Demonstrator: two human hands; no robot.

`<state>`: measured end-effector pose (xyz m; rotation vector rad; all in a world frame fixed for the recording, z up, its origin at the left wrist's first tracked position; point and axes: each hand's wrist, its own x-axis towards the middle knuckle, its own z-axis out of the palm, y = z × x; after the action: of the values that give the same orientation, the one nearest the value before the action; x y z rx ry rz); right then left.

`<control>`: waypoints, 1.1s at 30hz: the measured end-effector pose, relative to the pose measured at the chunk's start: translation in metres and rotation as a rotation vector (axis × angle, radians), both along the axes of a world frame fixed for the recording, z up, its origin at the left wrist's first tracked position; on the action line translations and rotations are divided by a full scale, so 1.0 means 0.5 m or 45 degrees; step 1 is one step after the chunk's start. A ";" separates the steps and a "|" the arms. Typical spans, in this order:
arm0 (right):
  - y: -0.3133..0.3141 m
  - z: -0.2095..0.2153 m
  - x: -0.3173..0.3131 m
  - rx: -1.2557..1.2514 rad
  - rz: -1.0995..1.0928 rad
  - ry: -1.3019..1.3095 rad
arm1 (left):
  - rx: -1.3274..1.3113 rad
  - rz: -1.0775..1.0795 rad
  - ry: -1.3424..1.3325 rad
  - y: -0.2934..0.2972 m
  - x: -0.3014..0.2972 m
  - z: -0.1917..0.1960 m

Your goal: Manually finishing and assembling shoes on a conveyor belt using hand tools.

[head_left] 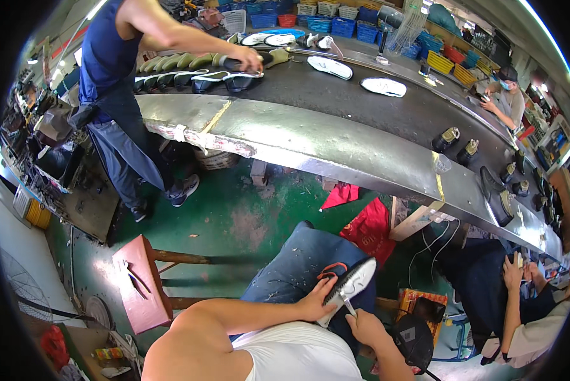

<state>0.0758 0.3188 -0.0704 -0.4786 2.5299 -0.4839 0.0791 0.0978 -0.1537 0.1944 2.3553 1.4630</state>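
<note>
A dark shoe with a white sole (360,279) lies sole-up across my lap, its toe pointing away from me to the right. My left hand (313,301) is closed on the shoe's near left side. A red-orange loop (333,271) shows just beyond those fingers; I cannot tell if it belongs to the shoe. In my right hand (366,327) is a thin pale tool with a narrow flat end (347,305), its tip against the sole near the heel half. The tool's exact kind is too small to tell.
Beside me on the left, a stool (154,279) carries pincers (135,280). A long metal-edged bench (297,140) crosses ahead, bearing white soles (384,87) and dark shoes (502,204). One person (113,76) stands at its left; others sit on the right. Red cloth (367,225) lies beneath.
</note>
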 end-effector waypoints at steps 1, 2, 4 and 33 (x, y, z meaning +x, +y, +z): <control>-0.002 -0.002 -0.018 -0.044 -0.049 -0.059 | 0.041 -0.019 0.008 -0.017 -0.021 0.001; 0.009 0.009 -0.040 -0.240 -0.138 -0.324 | 0.004 -0.050 -0.032 -0.033 -0.023 0.006; 0.004 0.043 -0.076 -0.418 -0.325 -0.291 | 0.261 -0.091 -0.231 -0.064 -0.063 0.043; -0.087 -0.014 -0.091 -0.639 -0.412 -0.212 | 1.216 0.560 -1.044 -0.046 -0.174 0.025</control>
<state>0.0303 0.2753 -0.0774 -0.1871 2.3180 -1.2411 -0.0080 0.0750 -0.1411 -0.6125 0.9749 2.2021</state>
